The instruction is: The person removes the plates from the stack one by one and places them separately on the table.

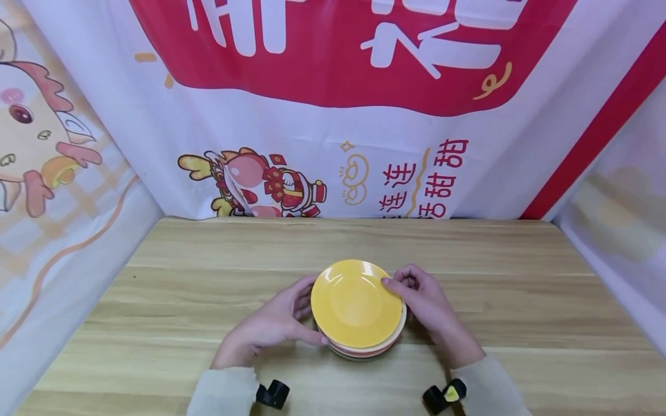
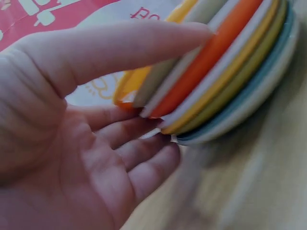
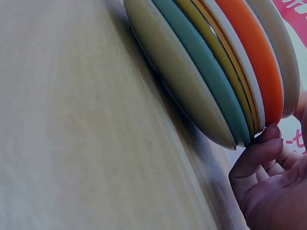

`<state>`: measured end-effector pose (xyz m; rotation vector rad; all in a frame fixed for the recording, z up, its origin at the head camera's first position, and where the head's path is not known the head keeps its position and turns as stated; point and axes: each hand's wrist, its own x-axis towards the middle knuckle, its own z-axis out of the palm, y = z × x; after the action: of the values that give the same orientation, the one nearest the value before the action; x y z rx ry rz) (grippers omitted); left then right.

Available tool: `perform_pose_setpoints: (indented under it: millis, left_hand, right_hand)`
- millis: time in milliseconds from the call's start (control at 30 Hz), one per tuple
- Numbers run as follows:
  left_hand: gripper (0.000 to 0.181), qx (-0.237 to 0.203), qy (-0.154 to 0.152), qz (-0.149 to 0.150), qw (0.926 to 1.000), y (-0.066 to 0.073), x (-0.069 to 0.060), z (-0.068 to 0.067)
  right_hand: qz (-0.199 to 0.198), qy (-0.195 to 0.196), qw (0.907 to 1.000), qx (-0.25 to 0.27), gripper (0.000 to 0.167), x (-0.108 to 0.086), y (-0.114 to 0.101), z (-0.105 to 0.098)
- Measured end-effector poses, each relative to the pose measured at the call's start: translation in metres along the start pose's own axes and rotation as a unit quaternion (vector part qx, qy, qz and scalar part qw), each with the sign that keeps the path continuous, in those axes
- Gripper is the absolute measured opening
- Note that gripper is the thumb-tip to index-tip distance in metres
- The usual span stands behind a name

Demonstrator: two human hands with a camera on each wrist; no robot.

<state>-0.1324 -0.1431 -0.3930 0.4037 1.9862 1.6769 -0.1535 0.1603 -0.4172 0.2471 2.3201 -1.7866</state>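
A stack of small round plates lies on the wooden table. Its top is a glossy yellow plate (image 1: 356, 303), set slightly toward the left and back of those below. Under it the right wrist view shows rims in beige, orange (image 3: 259, 57), white, yellow, olive, teal (image 3: 206, 72) and cream. My left hand (image 1: 276, 323) rests against the stack's left side. Its extended thumb (image 2: 139, 48) touches the rims, and the other fingertips meet them farther round. My right hand (image 1: 426, 297) pinches the yellow plate's right rim, thumb on top; its bent fingers are at the stack's edge.
Bare wooden table (image 1: 182, 277) surrounds the stack. A white and red printed cloth (image 1: 333, 127) hangs along the back edge, with further cloth at both sides. Each wrist carries a small black camera (image 1: 273, 394).
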Motion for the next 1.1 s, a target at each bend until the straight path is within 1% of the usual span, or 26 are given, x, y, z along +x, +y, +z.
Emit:
perform_pose_setpoints:
  millis: [100, 300, 533, 700, 867, 1100]
  left_hand:
    - [0.104, 0.001, -0.007, 0.0, 1.0, 0.0033, 0.001, -0.0025]
    - [0.1, -0.013, -0.014, -0.023, 0.9995, 0.0072, 0.0003, -0.007]
    - [0.104, -0.037, -0.028, -0.013, 0.9988, 0.0038, -0.0002, -0.0051]
    - [0.105, -0.043, -0.033, -0.018, 0.9984, 0.0013, 0.0, -0.0038]
    - [0.104, -0.04, -0.029, -0.023, 0.9985, 0.001, 0.0, -0.0028]
    - [0.105, -0.036, -0.015, -0.02, 0.999, 0.0018, -0.002, 0.0]
  right_hand:
    - [0.002, 0.003, 1.0, -0.003, 0.043, 0.0, -0.0004, 0.0009]
    - [0.007, 0.003, 1.0, -0.005, 0.043, -0.0011, -0.0001, 0.0013]
    - [0.008, 0.002, 0.9999, -0.007, 0.043, -0.0016, 0.0005, 0.0006]
    - [0.006, -0.003, 1.0, -0.004, 0.042, -0.0017, -0.0017, -0.0018]
    - [0.002, -0.001, 1.0, -0.01, 0.04, -0.0025, -0.0048, -0.0048]
    - [0.003, 0.007, 0.9997, -0.022, 0.039, -0.0031, -0.0086, -0.007]
